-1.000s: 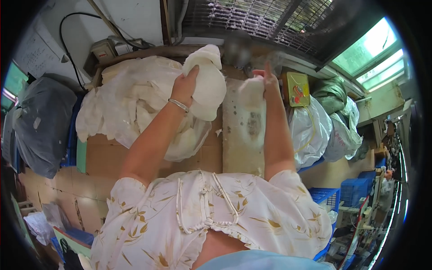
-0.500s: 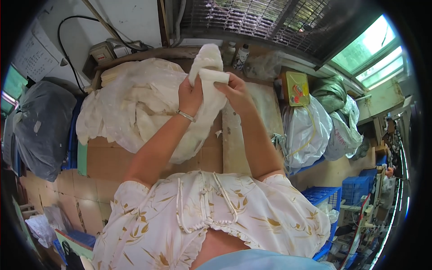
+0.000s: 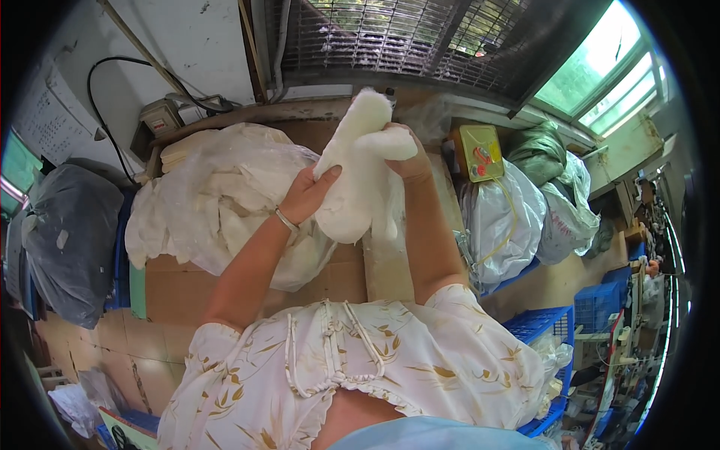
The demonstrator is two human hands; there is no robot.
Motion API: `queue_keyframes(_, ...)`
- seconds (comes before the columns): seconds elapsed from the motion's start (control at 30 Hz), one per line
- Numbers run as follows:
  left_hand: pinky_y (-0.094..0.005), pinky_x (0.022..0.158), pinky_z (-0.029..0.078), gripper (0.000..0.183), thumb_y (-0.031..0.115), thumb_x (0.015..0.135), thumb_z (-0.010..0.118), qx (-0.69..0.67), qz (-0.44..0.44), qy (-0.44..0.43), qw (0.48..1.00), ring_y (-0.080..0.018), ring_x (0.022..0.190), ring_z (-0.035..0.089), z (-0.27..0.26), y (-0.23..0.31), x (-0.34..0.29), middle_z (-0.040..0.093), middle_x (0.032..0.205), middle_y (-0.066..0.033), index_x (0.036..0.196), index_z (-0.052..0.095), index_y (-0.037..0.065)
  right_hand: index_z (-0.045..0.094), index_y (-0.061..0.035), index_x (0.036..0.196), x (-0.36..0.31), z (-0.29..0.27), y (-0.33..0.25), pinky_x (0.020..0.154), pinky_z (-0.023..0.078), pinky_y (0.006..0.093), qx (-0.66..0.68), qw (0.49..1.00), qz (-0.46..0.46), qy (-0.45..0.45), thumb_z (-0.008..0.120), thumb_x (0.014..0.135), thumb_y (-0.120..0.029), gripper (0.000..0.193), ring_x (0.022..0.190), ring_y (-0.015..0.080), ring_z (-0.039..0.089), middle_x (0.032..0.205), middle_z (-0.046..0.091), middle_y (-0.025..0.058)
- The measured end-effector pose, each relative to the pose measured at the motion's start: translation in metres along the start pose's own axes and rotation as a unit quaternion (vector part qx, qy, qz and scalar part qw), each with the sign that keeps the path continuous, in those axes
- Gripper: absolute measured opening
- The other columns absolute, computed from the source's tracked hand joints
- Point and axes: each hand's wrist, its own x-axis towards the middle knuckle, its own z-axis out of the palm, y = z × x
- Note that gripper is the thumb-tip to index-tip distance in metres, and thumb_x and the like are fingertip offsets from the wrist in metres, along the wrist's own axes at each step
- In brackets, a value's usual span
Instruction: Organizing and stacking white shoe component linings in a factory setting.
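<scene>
Both my hands hold up a white fleece piece (image 3: pixel 358 161) over the table. It is thick and fluffy, with a long rounded upper end, a short lobe at its right and a rounded lower end. My left hand (image 3: pixel 307 195) grips its left edge, thumb on the front face and the other fingers mostly hidden behind. At the right lobe, my right hand (image 3: pixel 410 161) is closed round the fleece; its fingers are partly covered by it. Behind my left hand lies a clear plastic bag (image 3: pixel 225 180) full of cream-white soft pieces.
Under the bag is a brown cardboard surface (image 3: pixel 187 289). A yellow container (image 3: pixel 480 152) and white sacks (image 3: pixel 510 221) stand at the right. On the left is a dark grey stuffed bag (image 3: pixel 71 232). A blue crate (image 3: pixel 536 326) sits near my right side, below a mesh window (image 3: pixel 397 45).
The fleece piece was folded and bunched between my hands; now it is spread with its broad face showing. My hands have come a little lower, and the right thumb no longer shows.
</scene>
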Motion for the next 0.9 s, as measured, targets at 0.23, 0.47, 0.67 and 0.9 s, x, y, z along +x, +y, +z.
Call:
queue_keyframes(0.23,-0.0219,0.069,0.047,0.028,0.027,0.093,0.052,0.049,-0.045,-0.044,0.997,-0.0038,0.078,0.056,-0.005,0.017,0.003,0.061,0.087,0.0033,0.109,0.059,0.004,0.064,-0.002,0.102,0.011,0.032,-0.043,0.079,0.049,0.0299,0.118,0.992,0.038,0.029,0.062,0.082,-0.005,0.021,0.089,0.0167,0.062,0.097,0.065,0.0064)
queue_keyframes(0.47,-0.0246,0.067,0.05,0.031,0.031,0.092,0.054,-0.043,-0.082,-0.018,0.996,-0.008,0.076,0.061,0.003,0.017,0.008,0.064,0.089,-0.0014,0.105,0.06,0.003,0.062,-0.0004,0.104,0.009,0.004,-0.048,0.08,0.05,0.0306,0.111,0.991,0.052,-0.053,0.059,0.086,-0.009,0.021,0.09,0.0171,0.062,0.103,0.064,0.0083)
queue_keyframes(0.67,-0.0257,0.053,0.045,0.03,0.027,0.09,0.055,0.219,-0.001,-0.018,0.975,-0.0071,0.059,0.054,-0.004,-0.016,0.006,0.062,0.071,-0.0018,0.093,0.062,-0.002,0.06,-0.0013,0.107,0.008,0.065,-0.047,0.082,0.051,0.0348,0.199,0.965,0.139,0.103,0.059,0.087,-0.014,0.024,0.089,0.0172,0.063,0.101,0.064,0.0082)
queue_keyframes(0.9,-0.0384,0.054,0.045,0.034,0.03,0.085,0.058,0.353,0.13,0.201,0.905,-0.0305,0.054,0.057,-0.01,-0.018,0.004,0.058,0.06,-0.0184,0.072,0.057,-0.002,0.063,0.0009,0.104,0.0,0.05,-0.075,0.081,0.047,0.0291,0.06,0.985,0.155,0.045,0.061,0.085,-0.013,0.023,0.089,0.0135,0.06,0.1,0.064,0.0064)
